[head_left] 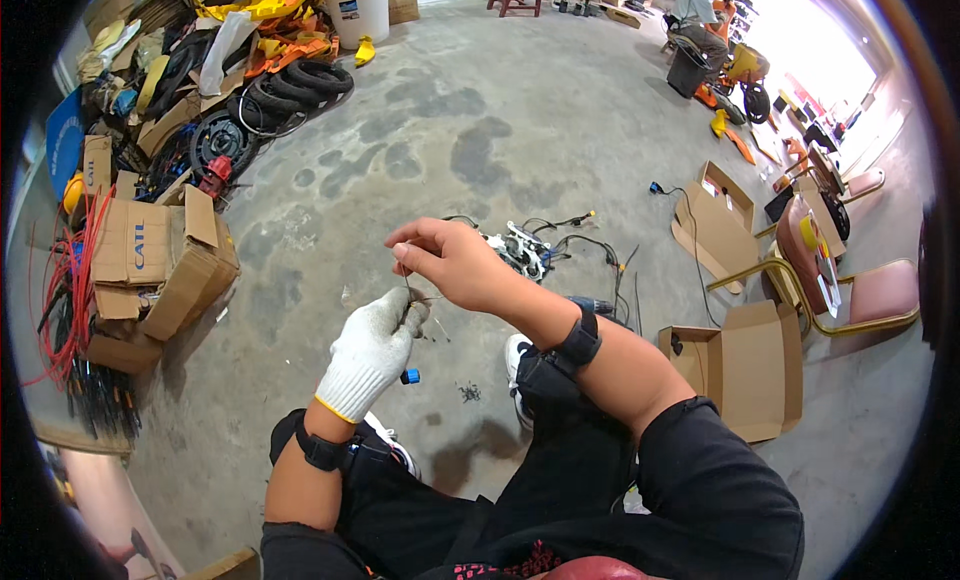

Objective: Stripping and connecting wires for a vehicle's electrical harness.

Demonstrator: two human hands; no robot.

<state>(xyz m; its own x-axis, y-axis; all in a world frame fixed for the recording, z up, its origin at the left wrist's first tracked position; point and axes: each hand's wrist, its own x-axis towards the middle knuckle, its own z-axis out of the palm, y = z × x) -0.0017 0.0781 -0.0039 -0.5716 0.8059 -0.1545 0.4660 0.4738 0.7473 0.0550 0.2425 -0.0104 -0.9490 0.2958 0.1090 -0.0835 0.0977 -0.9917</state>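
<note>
My left hand [370, 345], in a white knit glove, is closed around thin dark wires [407, 280] whose ends poke out past its fingertips. Bare and just above it, my right hand [455, 260] pinches the upper end of one wire between thumb and fingers. A blue connector [410, 377] shows below the gloved hand; whether it belongs to the held wires I cannot tell. Beyond my right wrist, a tangle of white-and-black parts [525, 252] lies on the floor with black cables [600, 248] running off it. Small black scraps [470, 391] are scattered between my feet.
Opened cardboard boxes [745, 370] and a pink-seated chair [880, 292] stand to the right. At left are a carton [150, 242], red wires [88, 270] and a heap with tires [300, 85]. Another person [698, 20] sits far right beside a black bin [688, 68].
</note>
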